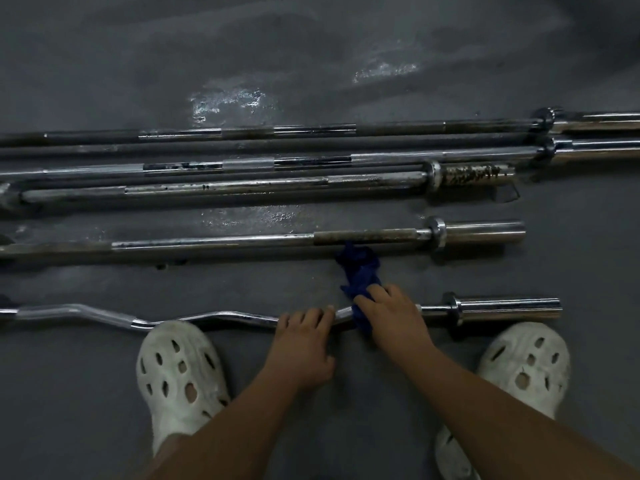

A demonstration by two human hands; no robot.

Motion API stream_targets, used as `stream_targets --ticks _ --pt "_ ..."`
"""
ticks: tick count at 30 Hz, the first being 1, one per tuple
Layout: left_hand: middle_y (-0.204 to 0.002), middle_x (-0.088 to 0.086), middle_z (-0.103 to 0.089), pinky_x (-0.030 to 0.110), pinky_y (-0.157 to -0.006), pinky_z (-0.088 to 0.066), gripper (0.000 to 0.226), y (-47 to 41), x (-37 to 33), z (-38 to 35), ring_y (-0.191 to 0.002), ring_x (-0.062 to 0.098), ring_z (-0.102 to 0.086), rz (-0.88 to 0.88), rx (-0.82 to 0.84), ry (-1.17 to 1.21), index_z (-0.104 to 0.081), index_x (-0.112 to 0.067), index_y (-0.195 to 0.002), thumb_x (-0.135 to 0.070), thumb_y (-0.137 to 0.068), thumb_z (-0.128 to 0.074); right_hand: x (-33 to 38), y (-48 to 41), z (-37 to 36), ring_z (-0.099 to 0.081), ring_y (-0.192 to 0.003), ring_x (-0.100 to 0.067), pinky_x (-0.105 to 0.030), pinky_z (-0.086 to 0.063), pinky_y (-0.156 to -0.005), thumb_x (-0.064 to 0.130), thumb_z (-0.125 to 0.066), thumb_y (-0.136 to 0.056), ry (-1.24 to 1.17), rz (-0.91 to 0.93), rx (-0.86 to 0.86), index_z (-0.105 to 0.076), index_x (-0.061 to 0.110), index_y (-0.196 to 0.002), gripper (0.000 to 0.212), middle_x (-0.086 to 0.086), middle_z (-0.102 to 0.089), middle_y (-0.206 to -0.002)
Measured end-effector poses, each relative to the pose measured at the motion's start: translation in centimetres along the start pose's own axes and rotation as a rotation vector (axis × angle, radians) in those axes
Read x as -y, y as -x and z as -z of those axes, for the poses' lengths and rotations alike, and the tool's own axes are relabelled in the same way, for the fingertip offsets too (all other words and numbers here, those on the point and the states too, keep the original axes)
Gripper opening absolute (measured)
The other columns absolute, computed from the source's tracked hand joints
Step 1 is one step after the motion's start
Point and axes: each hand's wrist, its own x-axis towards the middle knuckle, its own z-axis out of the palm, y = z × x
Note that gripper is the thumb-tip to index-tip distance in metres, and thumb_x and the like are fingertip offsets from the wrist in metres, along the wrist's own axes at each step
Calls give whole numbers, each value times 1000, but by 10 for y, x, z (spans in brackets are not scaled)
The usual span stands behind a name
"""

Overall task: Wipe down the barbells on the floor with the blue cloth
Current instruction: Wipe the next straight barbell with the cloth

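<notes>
Though half under right hand (391, 315), blue cloth (360, 270) over curl bar (505, 306).

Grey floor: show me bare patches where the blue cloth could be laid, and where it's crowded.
Bare: the strip between the wavy chrome curl bar and the straight steel barbell, left of the blue cloth. Crowded: the long barbells packed together farther out. Beyond them the grey floor is bare again.

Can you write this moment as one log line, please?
step: wipe curl bar | left hand: grips curl bar | right hand: holds blue cloth over curl bar | straight barbells: beyond, on floor
</notes>
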Motion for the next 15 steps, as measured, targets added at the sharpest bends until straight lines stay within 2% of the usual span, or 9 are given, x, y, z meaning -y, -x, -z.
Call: stream_targets --ticks 4,8,11,13,15 --pt "-156 0 -25 47 -118 -18 88 3 8 2 -139 25 -31 -28 -20 -4 -11 -26 -157 -48 -83 -54 1 -5 0 -42 -121 -25 -35 -40 -101 21 -59 -90 6 13 31 -46 22 -140 51 -3 -45 -137" --pt "-159 -2 -21 53 -120 -12 84 9 30 4 -145 22 -20 64 -31 23 -15 -27 -155 -47 -84 -54 16 -7 4 -44 -118 -24 -33 -41 -100 21 -60 -87 -11 42 56 -48 21 -138 52 -3 -46 -135" --pt "-153 -3 -33 51 -117 -19 67 13 55 10 -140 21 -31 178 -38 34 -33 -28 -146 -47 -85 -51 39 -8 5 -43 -120 -24 -34 -43 -99 20 -64 -84 -70 49 46 -49 20 -137 55 -3 -46 -136" --pt "-140 -1 -45 47 -111 -27 54 16 79 14 -129 23 -43 240 -68 -1 -47 -28 -134 -49 -85 -46 57 -10 1 -41 -122 -25 -35 -42 -101 19 -63 -86 -102 83 51 -46 18 -140 56 -4 -44 -138" --pt "-130 2 -51 44 -106 -31 49 21 107 18 -121 25 -48 284 -86 -53 -52 -27 -126 -53 -86 -40 74 -13 -4 -40 -123 -26 -35 -40 -103 18 -60 -89 -113 114 43 -45 17 -142 56 -5 -43 -140"
